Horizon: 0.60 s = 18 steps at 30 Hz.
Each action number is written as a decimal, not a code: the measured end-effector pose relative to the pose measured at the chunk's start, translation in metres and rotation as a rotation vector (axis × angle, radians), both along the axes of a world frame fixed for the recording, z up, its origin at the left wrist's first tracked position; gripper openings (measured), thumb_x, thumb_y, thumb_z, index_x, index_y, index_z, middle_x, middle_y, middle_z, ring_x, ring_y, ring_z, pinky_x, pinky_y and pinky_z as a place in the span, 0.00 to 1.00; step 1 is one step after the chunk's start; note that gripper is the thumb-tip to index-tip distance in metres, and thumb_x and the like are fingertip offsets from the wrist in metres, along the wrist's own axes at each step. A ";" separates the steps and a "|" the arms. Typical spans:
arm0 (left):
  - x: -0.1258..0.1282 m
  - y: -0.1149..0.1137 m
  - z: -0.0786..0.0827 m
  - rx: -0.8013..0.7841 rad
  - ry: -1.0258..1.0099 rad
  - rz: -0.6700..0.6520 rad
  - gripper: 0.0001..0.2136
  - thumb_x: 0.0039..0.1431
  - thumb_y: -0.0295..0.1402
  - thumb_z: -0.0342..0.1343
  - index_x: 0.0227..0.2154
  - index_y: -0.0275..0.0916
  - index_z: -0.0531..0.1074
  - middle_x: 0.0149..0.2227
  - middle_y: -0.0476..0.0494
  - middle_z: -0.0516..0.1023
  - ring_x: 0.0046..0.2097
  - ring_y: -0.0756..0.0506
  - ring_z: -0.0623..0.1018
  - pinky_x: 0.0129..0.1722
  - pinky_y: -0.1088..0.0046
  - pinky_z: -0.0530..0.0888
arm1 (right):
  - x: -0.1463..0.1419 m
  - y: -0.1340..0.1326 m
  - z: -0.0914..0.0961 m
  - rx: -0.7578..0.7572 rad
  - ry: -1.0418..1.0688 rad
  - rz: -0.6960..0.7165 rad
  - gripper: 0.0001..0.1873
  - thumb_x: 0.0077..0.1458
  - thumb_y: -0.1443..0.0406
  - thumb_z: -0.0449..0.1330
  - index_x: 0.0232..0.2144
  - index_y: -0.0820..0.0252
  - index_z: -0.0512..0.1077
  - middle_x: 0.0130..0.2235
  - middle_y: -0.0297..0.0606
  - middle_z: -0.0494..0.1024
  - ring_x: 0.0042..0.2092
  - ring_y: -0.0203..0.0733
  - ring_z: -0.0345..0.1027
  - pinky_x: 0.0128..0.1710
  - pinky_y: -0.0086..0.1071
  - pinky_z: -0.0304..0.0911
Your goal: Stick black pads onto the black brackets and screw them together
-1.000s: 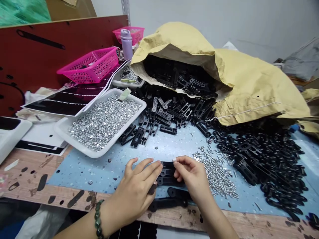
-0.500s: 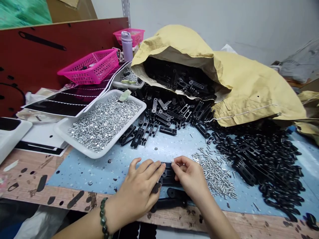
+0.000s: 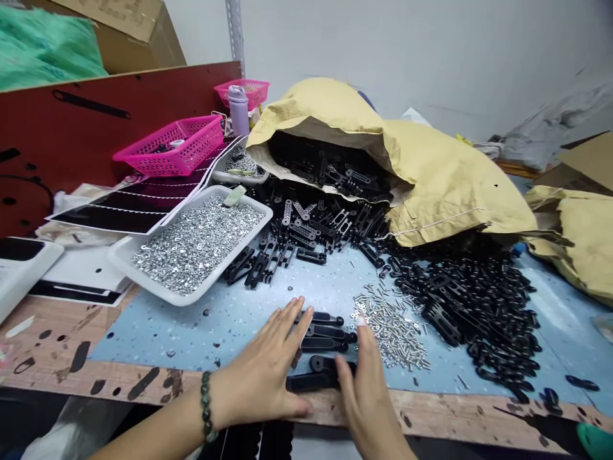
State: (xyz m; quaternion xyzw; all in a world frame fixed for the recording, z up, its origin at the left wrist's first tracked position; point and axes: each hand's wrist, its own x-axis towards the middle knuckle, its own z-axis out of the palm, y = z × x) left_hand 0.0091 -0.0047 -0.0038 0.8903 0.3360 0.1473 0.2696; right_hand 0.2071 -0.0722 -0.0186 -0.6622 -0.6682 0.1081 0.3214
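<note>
Several black plastic arm-like pieces [image 3: 325, 344] lie side by side on the blue mat, between my two hands. My left hand [image 3: 271, 364] is open, fingers stretched out along the left ends of the pieces, thumb apart near the mat's front edge. On the other side my right hand [image 3: 364, 383] is open too, its fingers upright by the pieces' right ends. A heap of silver screws [image 3: 395, 332] lies just beyond the right hand. Whether either palm presses on the pieces is partly hidden.
A white tray of small metal nuts [image 3: 115, 252] stands at left. Behind are a pink basket [image 3: 167, 167], a purple bottle [image 3: 238, 115] and a yellow paper sack [image 3: 445, 172] spilling black parts. A large pile of black parts [image 3: 498, 313] covers the right side.
Both hands have opened. The right hand has released its pinch and moved down to the pieces' right ends, and the left has uncovered more of them. The view has shifted slightly.
</note>
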 end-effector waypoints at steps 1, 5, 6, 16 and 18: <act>0.005 0.001 -0.002 0.007 -0.012 0.006 0.57 0.45 0.39 0.66 0.65 0.40 0.25 0.67 0.29 0.38 0.66 0.30 0.46 0.61 0.45 0.55 | -0.006 0.002 -0.006 -0.016 -0.029 0.058 0.33 0.64 0.64 0.46 0.66 0.55 0.36 0.66 0.48 0.48 0.65 0.53 0.45 0.57 0.52 0.59; 0.020 0.003 -0.004 0.020 -0.090 0.046 0.46 0.47 0.28 0.59 0.65 0.35 0.36 0.61 0.29 0.54 0.62 0.34 0.58 0.60 0.50 0.61 | -0.020 0.018 -0.018 0.038 -0.186 0.244 0.35 0.63 0.70 0.43 0.66 0.58 0.30 0.63 0.50 0.58 0.62 0.52 0.54 0.57 0.55 0.58; 0.023 0.003 -0.004 0.019 -0.102 0.058 0.43 0.46 0.27 0.57 0.64 0.34 0.40 0.60 0.29 0.57 0.61 0.34 0.59 0.59 0.50 0.63 | -0.020 0.021 -0.017 0.059 -0.220 0.270 0.35 0.62 0.71 0.43 0.66 0.59 0.30 0.62 0.51 0.60 0.62 0.52 0.56 0.57 0.55 0.59; 0.025 0.000 -0.002 0.088 -0.031 0.105 0.33 0.47 0.30 0.56 0.58 0.36 0.53 0.55 0.32 0.61 0.58 0.33 0.62 0.57 0.48 0.63 | -0.007 0.017 -0.015 0.074 -0.269 0.174 0.33 0.62 0.67 0.46 0.66 0.64 0.38 0.61 0.51 0.63 0.61 0.51 0.56 0.59 0.55 0.53; 0.026 -0.001 -0.001 0.090 0.001 0.110 0.35 0.47 0.32 0.58 0.59 0.35 0.52 0.56 0.31 0.61 0.58 0.33 0.61 0.56 0.48 0.63 | -0.004 0.016 -0.017 0.071 -0.174 0.107 0.31 0.63 0.66 0.45 0.65 0.63 0.41 0.61 0.52 0.61 0.62 0.52 0.55 0.60 0.56 0.52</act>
